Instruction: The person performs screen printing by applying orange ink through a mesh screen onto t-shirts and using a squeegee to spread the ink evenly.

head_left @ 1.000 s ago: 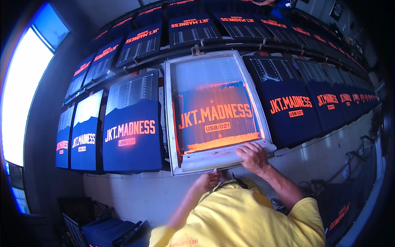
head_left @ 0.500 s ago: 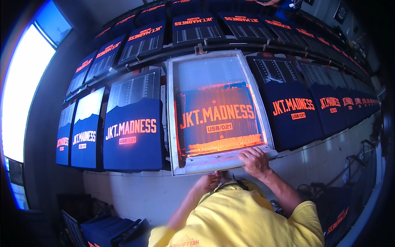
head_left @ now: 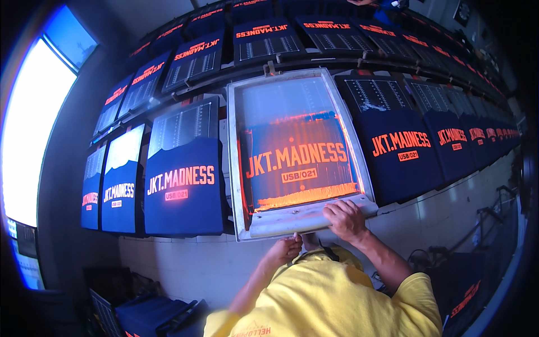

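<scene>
A screen-printing frame [head_left: 233, 151] with a pale metal border lies over one of the print boards in front of me. Its mesh shows an orange lettering design, with a ridge of wet orange ink [head_left: 306, 196] along the near end. My right hand [head_left: 345, 220] is closed over the thick pale bar at the frame's near right end, fingers curled across the top. Just below the near edge, left of the middle, my left hand [head_left: 287, 248] is closed with its fingertips near the frame's underside. Whatever it may hold is hidden.
Navy fabric pieces with printed lettering lie on boards on both sides, like the left piece [head_left: 179, 185] and the right piece [head_left: 398, 151]. Behind the frame runs a dark rail [head_left: 213, 78], with more boards beyond. Folding racks [head_left: 151, 314] with navy fabric stand at lower left.
The whole view has shifted slightly, so the boards on the left sit a little farther right and lower. My hands and the screen-printing frame stay nearly in place.
</scene>
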A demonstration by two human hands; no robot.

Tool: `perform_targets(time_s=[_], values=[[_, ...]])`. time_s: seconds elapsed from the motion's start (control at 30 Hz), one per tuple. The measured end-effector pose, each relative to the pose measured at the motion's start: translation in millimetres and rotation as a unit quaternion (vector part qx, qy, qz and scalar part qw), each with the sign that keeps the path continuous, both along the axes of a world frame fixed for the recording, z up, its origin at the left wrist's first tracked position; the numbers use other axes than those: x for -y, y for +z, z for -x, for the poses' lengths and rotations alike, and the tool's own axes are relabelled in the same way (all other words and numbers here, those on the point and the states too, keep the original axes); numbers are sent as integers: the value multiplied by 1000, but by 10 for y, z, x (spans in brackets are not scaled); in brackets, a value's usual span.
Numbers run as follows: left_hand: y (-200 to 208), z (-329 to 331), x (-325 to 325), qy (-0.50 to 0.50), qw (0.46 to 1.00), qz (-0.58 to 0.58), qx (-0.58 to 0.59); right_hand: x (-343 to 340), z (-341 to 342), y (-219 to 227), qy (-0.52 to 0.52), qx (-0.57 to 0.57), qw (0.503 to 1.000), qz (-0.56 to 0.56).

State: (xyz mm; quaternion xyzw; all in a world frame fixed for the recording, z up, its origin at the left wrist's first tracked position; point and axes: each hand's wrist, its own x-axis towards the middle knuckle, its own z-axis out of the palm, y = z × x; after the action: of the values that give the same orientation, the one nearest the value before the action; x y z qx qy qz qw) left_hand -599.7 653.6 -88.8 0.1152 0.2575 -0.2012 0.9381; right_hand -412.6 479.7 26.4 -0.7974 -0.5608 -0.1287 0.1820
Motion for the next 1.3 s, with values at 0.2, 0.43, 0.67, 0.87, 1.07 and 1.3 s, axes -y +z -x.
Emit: perform_targets(time_s=[0.2, 0.43, 0.67, 0.87, 1.07, 1.3], values=[[-178, 121, 78, 12, 993, -105, 54, 129, 156, -192, -5, 50, 998, 35], [-244, 152, 32, -156, 873, -449, 111, 220, 275, -282, -12, -39, 996, 76], [619, 67, 157, -189, 860, -473, 20, 260, 318, -132, -13, -130, 989, 67], [1068, 496, -304, -265, 747, -602, 91, 495, -227, -193, -124, -175, 974, -71], [898, 591, -1258, 49, 626, -778, -25, 808, -912, -800, -268, -325, 883, -206], [290, 390, -1517, 0, 553, -826, -106, 809, -1088, -1060, -161, -542, 750, -343]])
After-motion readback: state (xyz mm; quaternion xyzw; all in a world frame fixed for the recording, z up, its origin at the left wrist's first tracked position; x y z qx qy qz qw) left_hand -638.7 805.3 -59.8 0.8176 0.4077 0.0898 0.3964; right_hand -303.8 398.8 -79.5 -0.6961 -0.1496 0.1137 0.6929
